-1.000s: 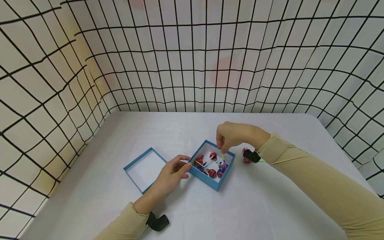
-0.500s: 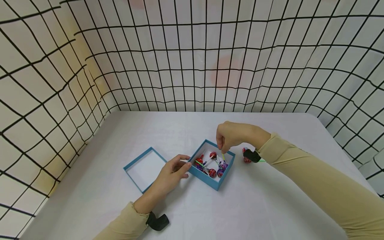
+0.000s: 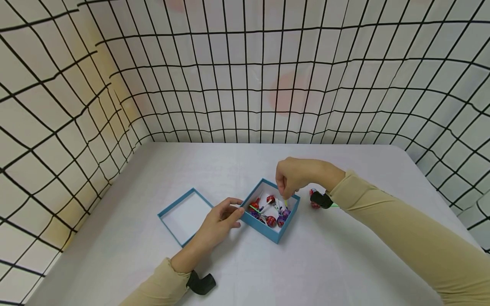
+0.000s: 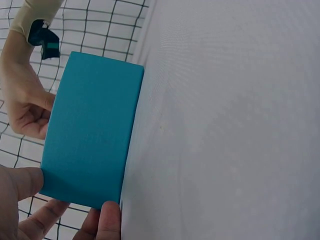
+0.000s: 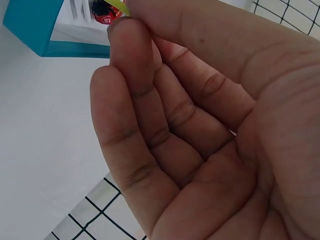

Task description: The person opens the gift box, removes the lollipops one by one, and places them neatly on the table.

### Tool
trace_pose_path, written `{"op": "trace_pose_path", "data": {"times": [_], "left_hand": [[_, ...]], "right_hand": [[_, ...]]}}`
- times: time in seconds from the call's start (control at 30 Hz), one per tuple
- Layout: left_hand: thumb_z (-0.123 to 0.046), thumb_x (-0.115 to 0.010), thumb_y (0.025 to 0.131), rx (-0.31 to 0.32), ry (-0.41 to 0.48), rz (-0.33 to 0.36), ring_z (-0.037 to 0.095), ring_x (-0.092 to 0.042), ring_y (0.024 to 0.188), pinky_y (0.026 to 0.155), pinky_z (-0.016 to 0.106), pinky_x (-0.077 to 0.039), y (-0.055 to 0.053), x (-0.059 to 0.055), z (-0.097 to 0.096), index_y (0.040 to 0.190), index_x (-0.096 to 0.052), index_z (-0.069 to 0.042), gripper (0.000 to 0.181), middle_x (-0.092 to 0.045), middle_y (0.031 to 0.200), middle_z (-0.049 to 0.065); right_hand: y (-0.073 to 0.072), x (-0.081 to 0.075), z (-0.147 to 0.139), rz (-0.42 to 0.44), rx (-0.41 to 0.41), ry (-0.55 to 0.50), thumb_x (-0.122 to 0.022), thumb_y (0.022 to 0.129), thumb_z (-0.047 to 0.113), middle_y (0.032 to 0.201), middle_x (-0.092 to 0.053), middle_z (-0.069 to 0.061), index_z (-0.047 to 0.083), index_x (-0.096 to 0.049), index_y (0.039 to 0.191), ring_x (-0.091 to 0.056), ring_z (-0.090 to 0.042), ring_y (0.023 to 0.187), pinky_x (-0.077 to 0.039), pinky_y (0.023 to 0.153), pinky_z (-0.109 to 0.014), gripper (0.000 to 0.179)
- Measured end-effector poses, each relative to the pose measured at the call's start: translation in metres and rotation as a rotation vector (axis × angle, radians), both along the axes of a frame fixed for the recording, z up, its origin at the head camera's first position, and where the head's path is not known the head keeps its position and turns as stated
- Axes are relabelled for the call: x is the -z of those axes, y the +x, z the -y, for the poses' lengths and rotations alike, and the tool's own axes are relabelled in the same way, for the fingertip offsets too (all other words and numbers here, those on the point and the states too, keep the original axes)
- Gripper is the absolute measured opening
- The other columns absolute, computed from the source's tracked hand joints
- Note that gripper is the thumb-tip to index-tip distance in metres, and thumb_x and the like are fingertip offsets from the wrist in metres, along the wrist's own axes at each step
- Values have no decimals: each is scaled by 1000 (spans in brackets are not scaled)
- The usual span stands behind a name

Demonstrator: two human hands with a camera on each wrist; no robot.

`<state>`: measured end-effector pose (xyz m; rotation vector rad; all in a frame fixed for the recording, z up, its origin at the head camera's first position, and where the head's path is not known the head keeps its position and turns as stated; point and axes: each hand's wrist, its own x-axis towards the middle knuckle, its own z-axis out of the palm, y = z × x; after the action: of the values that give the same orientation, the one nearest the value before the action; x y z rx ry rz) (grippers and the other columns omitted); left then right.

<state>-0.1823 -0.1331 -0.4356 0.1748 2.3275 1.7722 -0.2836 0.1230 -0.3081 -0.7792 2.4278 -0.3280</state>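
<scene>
A blue box [image 3: 261,228] stands uncovered on the white table, with several wrapped lollipops [image 3: 271,221] inside in red and purple wrappers. My left hand [image 3: 219,221] grips the box's left corner; in the left wrist view the thumb and fingers lie on either side of its blue wall [image 4: 95,125]. Over the box's far right side, my right hand [image 3: 296,174] pinches the yellow stick of a lollipop [image 3: 286,203]. The right wrist view shows that yellow stick [image 5: 118,5] between thumb and fingertips; the held lollipop's head is partly hidden there.
Left of the box lies its blue-rimmed lid [image 3: 175,201], white inside facing up. More red-wrapped lollipops [image 3: 314,205] lie right of the box, partly covered by the right wrist's black camera [image 3: 321,199]. Black grid netting [image 3: 245,76] surrounds the table's back and sides.
My right hand has sunk slightly toward the box with the lollipop's stick, so less of the yellow stick shows. My left hand and the box have stayed in place.
</scene>
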Motion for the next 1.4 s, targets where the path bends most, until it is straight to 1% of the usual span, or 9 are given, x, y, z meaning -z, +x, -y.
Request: {"op": "trace_pose_path", "data": {"times": [0.27,0.43,0.63,0.73,1.03,1.3,1.4], "left_hand": [[-27,-64,110,0,0,3,22,-74,100,94,41,-65,-1,1,-1,138,-66,-13,32,-72,126,17],[-28,-64,110,1,-8,3,22,-75,99,95,41,-65,-1,2,0,138,-66,-14,32,-72,126,16],[-31,-64,110,-1,-18,14,22,-75,98,96,42,-64,0,0,0,139,-66,-15,33,-72,127,15],[-31,-64,110,-2,-22,14,21,-74,97,96,42,-64,0,0,1,139,-65,-16,33,-72,127,15],[-32,-64,110,-2,-21,18,22,-75,98,98,44,-63,0,-1,1,139,-65,-17,33,-72,128,14],[-32,-64,110,-3,-23,18,22,-75,98,98,45,-63,1,-2,0,140,-65,-17,33,-72,129,14],[-32,-64,110,-7,-28,18,22,-75,98,98,45,-63,1,-2,0,140,-65,-17,33,-72,129,14]], "right_hand": [[3,-1,1,28,0,4,-84,90,7,71,-70,0,10,-75,78,-61,-12,66,-55,65,-22,15],[2,1,0,31,-10,-16,-83,89,6,70,-70,0,10,-75,77,-61,-12,65,-56,65,-22,15],[0,5,-2,33,-4,-35,-82,89,6,72,-72,-1,10,-75,77,-65,-13,66,-59,67,-24,14],[0,4,-3,35,-5,-46,-82,89,6,72,-73,-2,10,-75,78,-67,-14,68,-60,68,-24,14],[0,2,-10,18,-6,-81,-80,89,5,72,-73,0,10,-75,78,-63,-11,66,-61,70,-28,13],[-3,2,-16,24,5,-108,-79,91,7,71,-73,1,12,-75,79,-62,-11,65,-56,67,-27,13],[-4,2,-18,24,0,-122,-80,91,8,71,-73,2,12,-76,80,-62,-11,65,-57,68,-27,13]]}}
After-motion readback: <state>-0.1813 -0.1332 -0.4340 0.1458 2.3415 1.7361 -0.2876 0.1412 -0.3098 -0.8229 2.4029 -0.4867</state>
